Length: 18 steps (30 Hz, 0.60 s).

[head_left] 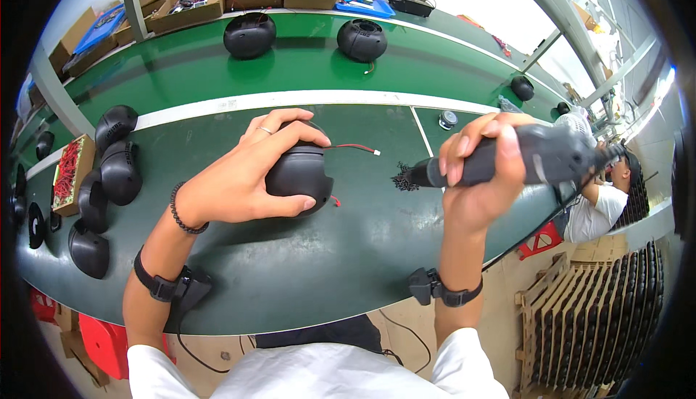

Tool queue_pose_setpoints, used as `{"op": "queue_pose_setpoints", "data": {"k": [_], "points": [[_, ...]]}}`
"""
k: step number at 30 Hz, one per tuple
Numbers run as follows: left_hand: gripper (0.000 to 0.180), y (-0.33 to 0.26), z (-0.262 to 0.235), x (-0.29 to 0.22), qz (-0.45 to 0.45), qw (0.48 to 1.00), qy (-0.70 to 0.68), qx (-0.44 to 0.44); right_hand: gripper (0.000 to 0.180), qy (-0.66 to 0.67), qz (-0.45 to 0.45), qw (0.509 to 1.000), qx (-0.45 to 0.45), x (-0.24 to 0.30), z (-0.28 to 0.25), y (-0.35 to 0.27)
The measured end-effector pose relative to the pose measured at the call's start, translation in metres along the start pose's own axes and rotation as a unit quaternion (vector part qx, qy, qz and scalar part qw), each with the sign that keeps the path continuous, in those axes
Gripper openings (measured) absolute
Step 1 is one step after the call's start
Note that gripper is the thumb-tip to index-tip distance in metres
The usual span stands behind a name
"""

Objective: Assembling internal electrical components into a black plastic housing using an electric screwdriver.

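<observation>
My left hand (235, 181) is wrapped over a black rounded plastic housing (296, 171), thumb on the near side and fingers across its top. A red-and-black wire (354, 146) with a white plug sticks out to the housing's right, and a short red lead (336, 201) shows lower down. In my right hand (478, 174) is a black electric screwdriver (547, 156), held nearly level, its nose pointing left. That nose meets a small pile of black screws (403, 177) on the green bench; whether a screw is on the bit, I cannot make out.
Several curved black shells (119, 173) and a box of red wires (70, 174) stand at the left. Two black housings (249, 35) sit on the green conveyor belt (304, 73) beyond. A small round part (448, 119) lies past the screws. Another person (602, 200) is at the right.
</observation>
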State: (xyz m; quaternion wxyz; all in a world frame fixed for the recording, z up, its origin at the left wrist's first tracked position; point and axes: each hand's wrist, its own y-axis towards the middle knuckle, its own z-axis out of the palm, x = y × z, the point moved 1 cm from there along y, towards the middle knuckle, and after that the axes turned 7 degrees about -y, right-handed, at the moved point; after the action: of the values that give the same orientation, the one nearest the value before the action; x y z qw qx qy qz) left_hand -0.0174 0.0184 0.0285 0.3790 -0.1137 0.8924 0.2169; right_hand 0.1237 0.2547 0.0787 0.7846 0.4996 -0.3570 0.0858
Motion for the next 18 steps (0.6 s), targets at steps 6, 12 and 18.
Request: {"op": "queue_pose_setpoints", "data": {"k": [6, 12, 18], "points": [[0.075, 0.001, 0.001, 0.002, 0.008, 1.0, 0.005, -0.01, 0.017, -0.119, 0.037, 0.992, 0.002, -0.043, -0.038, 0.0], [0.075, 0.0, 0.0, 0.003, 0.01, 1.0, 0.011, -0.008, 0.018, -0.124, 0.031, 0.992, 0.016, -0.063, -0.036, 0.001], [0.075, -0.002, 0.0, 0.006, 0.011, 1.0, 0.006, -0.01, 0.019, -0.125, 0.027, 0.992, -0.021, -0.085, -0.035, 0.012]]}}
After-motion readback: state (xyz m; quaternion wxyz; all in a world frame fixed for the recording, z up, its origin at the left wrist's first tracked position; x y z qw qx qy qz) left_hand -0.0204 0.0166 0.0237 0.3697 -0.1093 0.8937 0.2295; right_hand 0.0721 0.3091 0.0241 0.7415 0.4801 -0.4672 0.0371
